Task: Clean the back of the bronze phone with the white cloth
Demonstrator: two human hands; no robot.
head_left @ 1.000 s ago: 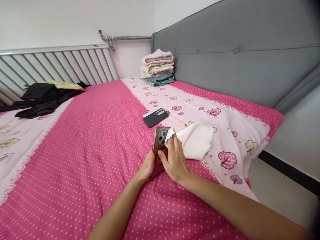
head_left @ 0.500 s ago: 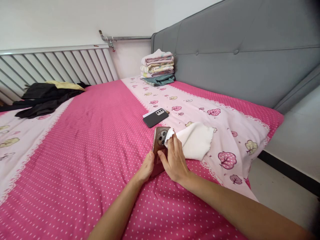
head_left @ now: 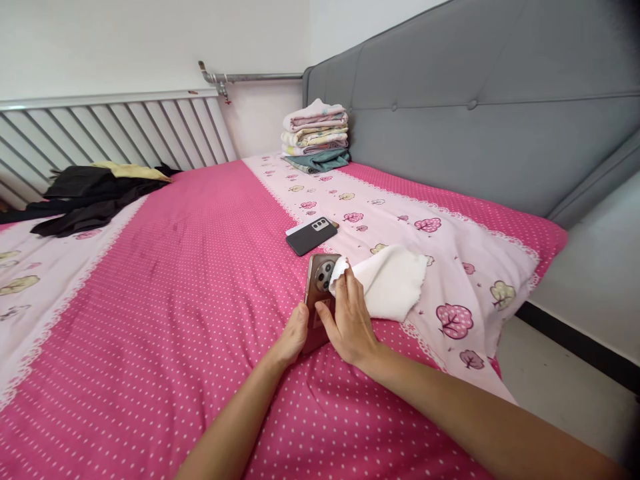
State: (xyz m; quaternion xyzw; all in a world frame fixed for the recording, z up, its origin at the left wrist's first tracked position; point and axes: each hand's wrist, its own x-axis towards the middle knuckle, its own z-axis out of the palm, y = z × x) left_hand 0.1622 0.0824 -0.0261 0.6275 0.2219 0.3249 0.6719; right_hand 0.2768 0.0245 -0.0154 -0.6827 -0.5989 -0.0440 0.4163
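I am steadying the brown phone point(head_left: 319, 293) on the bed point(head_left: 190, 280) with my left hand point(head_left: 295, 339), its fingers curled against the phone's lower left edge, while my right hand point(head_left: 350, 320) is pressing a corner of the white cloth point(head_left: 393, 283) onto the phone beside its round camera, fingers closed over the cloth. A black phone point(head_left: 311, 235) is lying just beyond, apart from both, with folded linens point(head_left: 315, 137) stacked by the headboard point(head_left: 475, 100) and dark clothes point(head_left: 85, 197) lying far left

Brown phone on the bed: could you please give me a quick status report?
Left hand steadies the brown phone on the pink bedsheet. Right hand presses the white cloth by its camera. Black phone lies beyond, apart.
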